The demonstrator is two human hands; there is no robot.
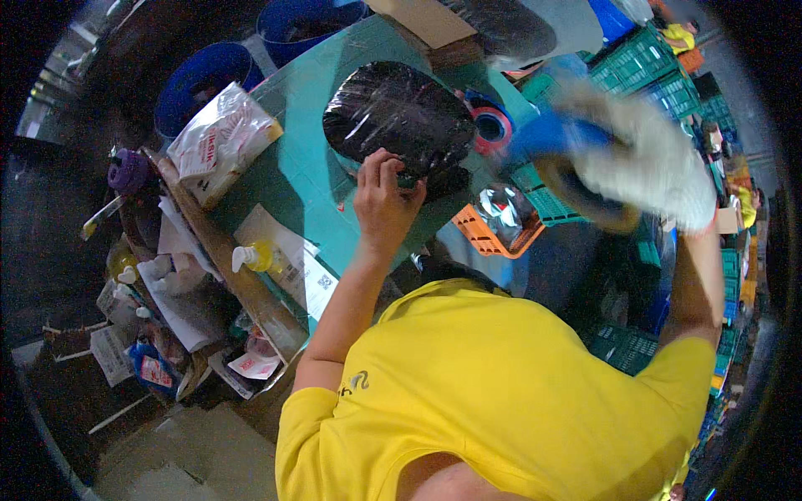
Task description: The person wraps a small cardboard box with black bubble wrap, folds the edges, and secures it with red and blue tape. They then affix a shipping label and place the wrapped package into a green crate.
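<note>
A black, shiny plastic-wrapped package (397,113) lies on the green tabletop (292,159). My bare left hand (388,196) has its curled fingers gripping the package's near edge. To the right, my right hand (656,159), in a white glove, is raised and smeared by motion. It holds what looks like a blue tape dispenser (568,134) with a brownish roll, also blurred; the fingers' exact grip is hard to make out. A red-rimmed roll with a blue core (491,127) sits just right of the package.
A white plastic pack (221,142) rests at the table's left edge, near blue bins (205,79). A yellow pump bottle (259,256) and papers (317,280) lie nearer me. An orange crate (493,242) stands below right; green crates (635,63) are stacked beyond.
</note>
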